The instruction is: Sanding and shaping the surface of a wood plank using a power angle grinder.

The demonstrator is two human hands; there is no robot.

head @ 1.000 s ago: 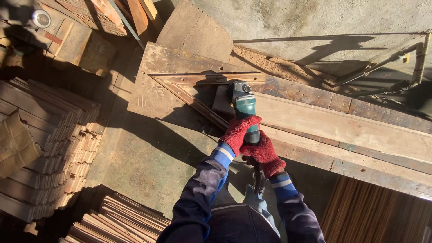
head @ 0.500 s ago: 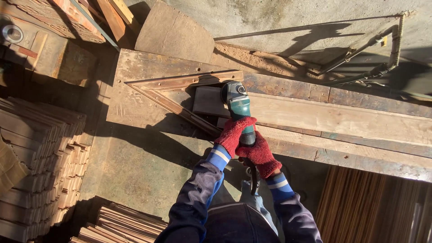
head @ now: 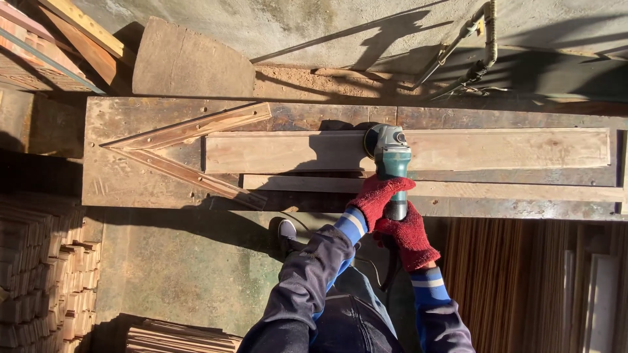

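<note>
Both arms reach forward from the body, elbows bent, in dark sleeves with blue striped cuffs. Both hands wear red gloves. The left hand [head: 379, 196] is ahead, fingers curled shut in a grip with the wrist angled inward. The right hand [head: 411, 236] sits just behind it, touching it, also clenched

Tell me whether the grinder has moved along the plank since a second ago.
Yes. The green angle grinder, gripped by both hands, left and right, now sits farther right along the wide plank, farther from the triangular wooden frame.
</note>
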